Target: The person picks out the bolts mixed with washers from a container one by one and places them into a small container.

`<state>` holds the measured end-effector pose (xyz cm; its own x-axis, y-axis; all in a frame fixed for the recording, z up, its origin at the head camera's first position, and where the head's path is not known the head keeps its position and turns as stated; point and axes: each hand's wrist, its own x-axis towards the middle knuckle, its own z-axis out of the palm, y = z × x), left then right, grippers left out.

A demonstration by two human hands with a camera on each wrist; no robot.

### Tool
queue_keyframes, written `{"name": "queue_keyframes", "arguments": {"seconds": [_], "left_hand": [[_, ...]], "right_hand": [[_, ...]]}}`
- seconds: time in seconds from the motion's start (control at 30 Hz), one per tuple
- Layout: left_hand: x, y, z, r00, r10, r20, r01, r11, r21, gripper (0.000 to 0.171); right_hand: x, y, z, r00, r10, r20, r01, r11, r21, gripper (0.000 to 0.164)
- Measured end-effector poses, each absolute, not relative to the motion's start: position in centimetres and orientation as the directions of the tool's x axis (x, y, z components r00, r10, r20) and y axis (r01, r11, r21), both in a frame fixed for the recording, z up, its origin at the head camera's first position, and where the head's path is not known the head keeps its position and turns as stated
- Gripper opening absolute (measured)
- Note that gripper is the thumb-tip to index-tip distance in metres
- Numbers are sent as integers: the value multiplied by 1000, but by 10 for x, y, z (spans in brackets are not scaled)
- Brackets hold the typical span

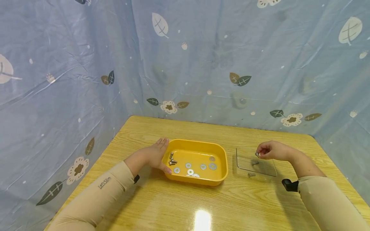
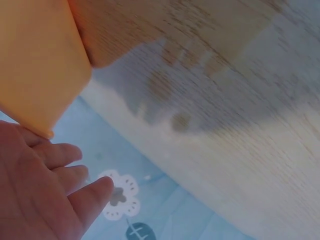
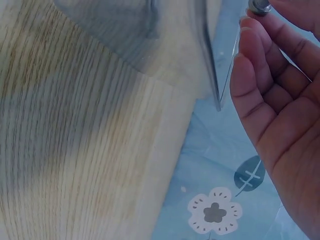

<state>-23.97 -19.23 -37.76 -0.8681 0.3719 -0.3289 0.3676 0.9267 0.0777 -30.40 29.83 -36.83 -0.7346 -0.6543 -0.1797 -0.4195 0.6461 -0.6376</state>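
Note:
My left hand [image 1: 157, 155] spans the left end of a yellow plastic tray [image 1: 199, 181], its thumb at the near corner and its straight fingers along the far one. In the left wrist view those fingers touch the tray's rim. Inside the tray, several bolts [image 1: 172, 161] cluster at the left, and several flat washers [image 1: 203, 166] lie spread over the bottom. Between thumb and fingertips my right hand [image 1: 273, 150] pinches a small metal bolt [image 3: 260, 6], held above a clear plastic box [image 1: 241, 169]. Two bolts [image 1: 251, 175] lie in that box.
Both containers stand on a wood-grain table [image 1: 162, 205], the clear box to the right of the tray. A blue curtain [image 1: 196, 73] with leaf and flower prints hangs behind the table and along its sides.

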Motion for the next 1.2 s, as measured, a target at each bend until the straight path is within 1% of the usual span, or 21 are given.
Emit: {"name": "queue_keyframes", "arguments": {"seconds": [0.27,0.47,0.7,0.8,0.97,1.2], "left_hand": [[-240,-191,-377,-871,360,-333,360,931,63,141],[-240,-191,-376,-868,360,-342,359,931,69,139],[-241,-191,-376,-867,359,-345,361,931,62,138],[-241,-191,-376,-866,362,-346,362,930,68,137],[-240,-190,-375,-865,359,-351,362,930,59,137],[-238,-190,-373,-862,369,-347,366,928,75,136]], "right_hand": [[-307,300,-373,-746,-639,-187,-401,656,-640,19],[-309,301,-376,-743,-637,-204,-372,647,-666,20],[-309,303,-374,-747,-629,-214,-331,632,-701,25],[-309,304,-375,-745,-630,-216,-323,626,-710,23],[-310,304,-374,-745,-630,-217,-332,633,-700,22],[-314,296,-362,-742,-637,-208,-355,636,-685,26]]}}
